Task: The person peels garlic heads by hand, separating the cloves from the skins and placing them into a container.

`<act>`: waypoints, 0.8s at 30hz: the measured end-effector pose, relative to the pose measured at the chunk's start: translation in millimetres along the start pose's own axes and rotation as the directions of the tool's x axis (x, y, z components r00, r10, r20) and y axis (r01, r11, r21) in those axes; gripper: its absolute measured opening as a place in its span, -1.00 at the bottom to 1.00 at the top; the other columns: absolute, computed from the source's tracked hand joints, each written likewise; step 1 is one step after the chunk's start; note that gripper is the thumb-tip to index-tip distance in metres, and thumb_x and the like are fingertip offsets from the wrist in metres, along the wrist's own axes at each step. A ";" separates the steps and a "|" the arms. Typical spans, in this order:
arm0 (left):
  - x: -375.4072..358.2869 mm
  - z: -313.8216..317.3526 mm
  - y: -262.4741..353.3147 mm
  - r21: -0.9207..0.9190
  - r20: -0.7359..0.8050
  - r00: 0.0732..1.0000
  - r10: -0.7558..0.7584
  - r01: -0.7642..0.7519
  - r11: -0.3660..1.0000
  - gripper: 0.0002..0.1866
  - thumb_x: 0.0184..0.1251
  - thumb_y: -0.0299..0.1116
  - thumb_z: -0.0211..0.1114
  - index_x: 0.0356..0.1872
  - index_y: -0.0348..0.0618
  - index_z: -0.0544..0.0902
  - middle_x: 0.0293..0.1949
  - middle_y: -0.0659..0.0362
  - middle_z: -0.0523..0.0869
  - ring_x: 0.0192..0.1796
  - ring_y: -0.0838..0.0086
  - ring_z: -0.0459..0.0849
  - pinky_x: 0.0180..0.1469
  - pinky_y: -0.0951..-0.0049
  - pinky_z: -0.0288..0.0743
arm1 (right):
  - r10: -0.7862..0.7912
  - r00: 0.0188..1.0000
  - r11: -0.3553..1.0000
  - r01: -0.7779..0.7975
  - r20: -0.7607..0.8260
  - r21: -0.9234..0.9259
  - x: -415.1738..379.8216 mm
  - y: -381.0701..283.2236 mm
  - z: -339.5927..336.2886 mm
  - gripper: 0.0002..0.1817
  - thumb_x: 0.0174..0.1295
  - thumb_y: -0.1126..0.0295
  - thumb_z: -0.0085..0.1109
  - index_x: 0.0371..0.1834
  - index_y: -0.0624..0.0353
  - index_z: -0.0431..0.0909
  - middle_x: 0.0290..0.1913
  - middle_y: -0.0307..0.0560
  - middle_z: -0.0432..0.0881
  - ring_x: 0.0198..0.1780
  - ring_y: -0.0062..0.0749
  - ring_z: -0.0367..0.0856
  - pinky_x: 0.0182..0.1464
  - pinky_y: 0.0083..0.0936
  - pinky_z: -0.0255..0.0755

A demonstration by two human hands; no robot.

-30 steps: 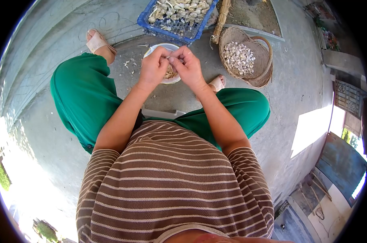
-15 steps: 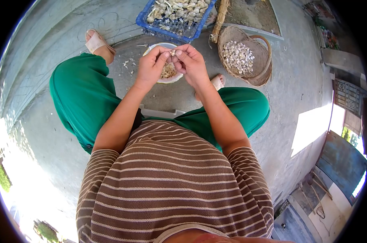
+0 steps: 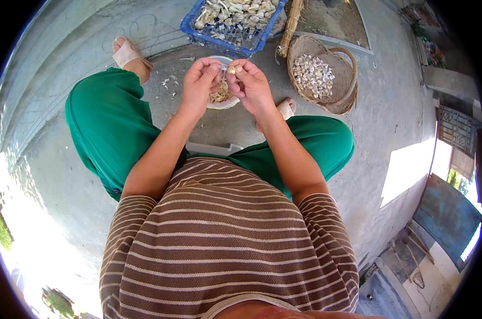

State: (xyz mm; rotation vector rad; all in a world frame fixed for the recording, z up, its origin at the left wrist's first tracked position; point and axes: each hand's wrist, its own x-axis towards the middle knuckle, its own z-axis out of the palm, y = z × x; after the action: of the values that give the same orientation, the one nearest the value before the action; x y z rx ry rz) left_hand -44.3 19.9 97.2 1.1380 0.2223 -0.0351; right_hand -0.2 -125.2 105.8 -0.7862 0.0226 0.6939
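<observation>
Head view shows the right hand [image 3: 250,85] pinching a small tan clove [image 3: 231,70] (garlic, by its look) between thumb and fingers, above the bowl [image 3: 225,106] on the floor [image 3: 187,119]. Facing it, the left hand [image 3: 199,85] curls thumb to fingers; whether it grips anything, I cannot tell. Holding both over the bowl probably lets loose skins fall inside. Far off sits the blue crate [image 3: 262,40]; right, the wicker basket [image 3: 331,105] of cloves [image 3: 312,74], both seemingly placed within reach.

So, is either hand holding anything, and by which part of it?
The right hand pinches what looks like a garlic clove by the edge nearest its palm; the exact contact is hidden. Whether the left hand holds anything, I cannot tell.
</observation>
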 end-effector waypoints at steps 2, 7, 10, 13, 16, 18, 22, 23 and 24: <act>3.8 -10.0 -3.9 -0.380 -0.066 0.989 -0.130 0.096 0.920 -0.71 0.43 -0.17 0.02 -0.13 -0.22 0.48 -0.41 0.20 0.52 -0.43 0.57 0.43 -0.36 0.58 0.38 | -0.022 0.999 0.991 0.017 -0.039 -0.135 1.9 2.1 -3.6 -0.88 0.33 0.38 -0.01 -0.21 0.20 0.44 -0.53 -0.22 0.47 -0.61 -0.65 0.28 -0.63 -0.73 0.10; 4.3 -3.6 5.6 -0.658 -0.035 0.979 -0.199 0.127 0.742 -0.48 0.41 0.03 -0.06 0.01 -0.31 0.42 -0.17 -0.02 0.55 -0.16 0.28 0.53 -0.05 0.30 0.44 | -0.299 0.947 0.562 0.077 -0.116 -0.824 10.8 12.4 -14.7 -0.79 0.26 0.41 0.11 -0.09 0.23 0.46 -0.49 -0.23 0.56 -0.49 -0.67 0.46 -0.49 -0.67 0.35; 3.2 1.1 9.7 -0.688 -0.034 0.975 -0.220 0.137 0.712 -0.41 0.40 0.09 -0.11 0.07 -0.33 0.38 -0.02 -0.08 0.51 0.02 0.20 0.50 0.11 0.22 0.38 | -0.366 0.927 0.549 0.143 -0.084 -0.824 8.1 3.2 -6.4 -0.72 0.23 0.38 0.16 -0.02 0.20 0.47 -0.40 -0.20 0.63 -0.39 -0.69 0.52 -0.36 -0.64 0.42; 3.5 0.5 4.7 -0.681 0.034 0.980 -0.194 0.164 0.713 -0.38 0.41 0.11 -0.17 0.10 -0.33 0.37 0.05 -0.07 0.48 0.10 0.21 0.46 0.19 0.23 0.32 | -0.450 0.886 0.554 0.378 0.115 -0.742 2.1 4.3 7.1 -0.72 0.17 0.38 0.21 -0.05 0.15 0.47 -0.42 -0.12 0.63 -0.42 -0.55 0.58 -0.35 -0.55 0.45; 2.9 0.8 -3.9 -0.632 0.082 0.979 -0.186 0.196 0.750 -0.37 0.41 0.12 -0.18 0.14 -0.31 0.35 0.08 -0.05 0.47 0.11 0.25 0.45 0.22 0.26 0.28 | -0.380 0.899 0.109 0.276 0.217 -0.955 3.0 12.6 11.1 -0.75 0.15 0.41 0.19 -0.10 0.16 0.47 -0.51 -0.12 0.55 -0.48 -0.41 0.56 -0.37 -0.51 0.44; 2.9 3.5 -8.3 -0.588 0.099 0.978 -0.182 0.205 0.783 -0.37 0.41 0.12 -0.18 0.16 -0.31 0.34 0.09 -0.04 0.46 0.12 0.27 0.43 0.24 0.28 0.25 | -0.385 0.915 0.210 0.216 0.123 -0.954 8.2 22.0 0.8 -0.75 0.11 0.44 0.19 -0.15 0.15 0.43 -0.50 -0.05 0.53 -0.48 -0.26 0.56 -0.36 -0.44 0.45; 5.2 10.7 -5.6 -0.561 0.057 0.977 -0.205 0.201 0.803 -0.42 0.42 0.06 -0.13 0.17 -0.28 0.32 0.15 -0.05 0.43 0.21 0.27 0.38 0.30 0.27 0.19 | -0.340 0.940 0.607 0.211 -0.011 -0.767 19.9 27.0 -14.4 -0.85 0.25 0.43 0.08 -0.21 0.19 0.33 -0.54 -0.17 0.48 -0.60 -0.46 0.41 -0.53 -0.53 0.33; 7.2 11.5 -4.7 -0.549 0.039 0.975 -0.217 0.202 0.811 -0.44 0.43 0.02 -0.11 0.18 -0.28 0.31 0.16 -0.05 0.42 0.23 0.25 0.37 0.30 0.26 0.19 | -0.179 0.971 0.819 0.057 -0.160 -0.571 18.0 21.4 -18.6 -0.88 0.31 0.41 0.01 -0.23 0.18 0.30 -0.51 -0.21 0.43 -0.60 -0.56 0.32 -0.57 -0.60 0.22; 9.9 11.2 -7.1 -0.550 0.045 0.977 -0.208 0.198 0.811 -0.44 0.43 0.02 -0.11 0.18 -0.28 0.31 0.16 -0.05 0.42 0.23 0.25 0.37 0.30 0.26 0.19 | -0.188 0.970 0.814 0.065 -0.156 -0.577 19.9 16.4 -24.5 -0.88 0.31 0.41 0.01 -0.23 0.18 0.30 -0.51 -0.21 0.43 -0.60 -0.56 0.32 -0.57 -0.60 0.22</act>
State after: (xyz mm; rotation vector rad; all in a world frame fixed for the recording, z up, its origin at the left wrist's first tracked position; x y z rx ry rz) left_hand -33.9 7.7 93.4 0.5279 0.3449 -0.1430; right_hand 11.4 -121.9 72.4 -1.4267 -0.0529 0.4855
